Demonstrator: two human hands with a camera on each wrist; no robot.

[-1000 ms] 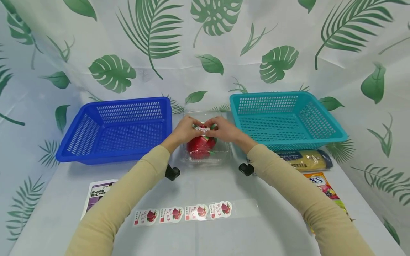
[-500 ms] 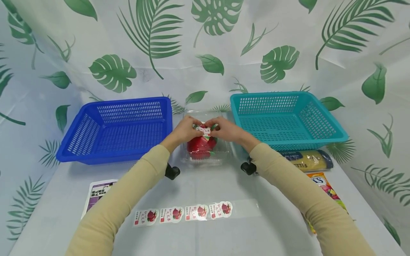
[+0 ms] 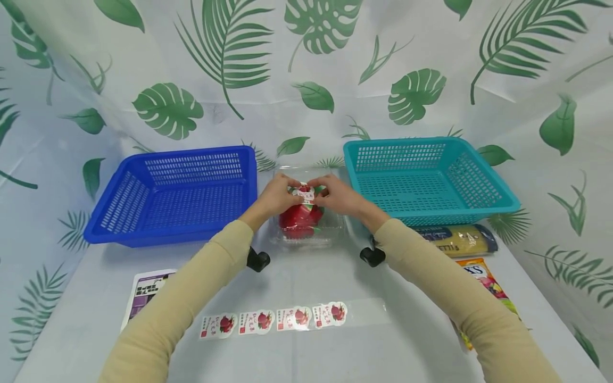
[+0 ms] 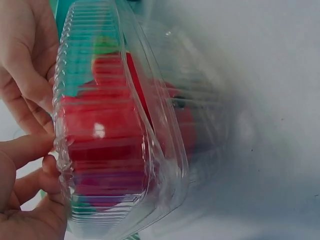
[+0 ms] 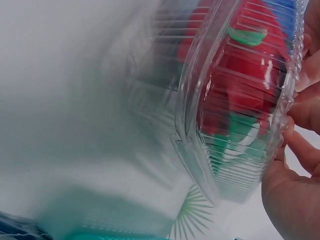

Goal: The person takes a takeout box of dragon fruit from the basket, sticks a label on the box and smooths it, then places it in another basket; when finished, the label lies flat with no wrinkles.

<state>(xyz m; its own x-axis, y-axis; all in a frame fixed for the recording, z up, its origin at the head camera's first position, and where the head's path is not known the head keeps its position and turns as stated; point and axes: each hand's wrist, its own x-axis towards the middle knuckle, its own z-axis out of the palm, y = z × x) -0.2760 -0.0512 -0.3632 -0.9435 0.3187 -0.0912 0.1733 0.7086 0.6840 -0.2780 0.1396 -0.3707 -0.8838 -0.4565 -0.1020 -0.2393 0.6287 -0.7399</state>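
A clear plastic clamshell box (image 3: 332, 232) stands between the two baskets with red fruit (image 3: 297, 219) inside, green at its tips like dragon fruit. On top of its lid is a small white sticker (image 3: 305, 196) with a red fruit print. My left hand (image 3: 275, 196) pinches the sticker's left side, thumb and forefinger curled at the lid. From the right, my right hand (image 3: 341, 194) holds the sticker's other side the same way. In the left wrist view, fingertips of both hands meet the lid's ridged edge. The right wrist view shows the box (image 5: 235, 95) from its other side.
A blue basket (image 3: 172, 234) is at left, a teal basket (image 3: 431, 215) at right. A spaghetti pack (image 3: 460, 239) and a colourful bag (image 3: 488, 282) lie by my right arm. A strip of several stickers (image 3: 287, 318) lies in front; a purple-and-white package (image 3: 148, 287) is partly under my left arm.
My right thumb has shifted slightly right, so more of the sticker shows between the hands. Box and baskets stay where they were.
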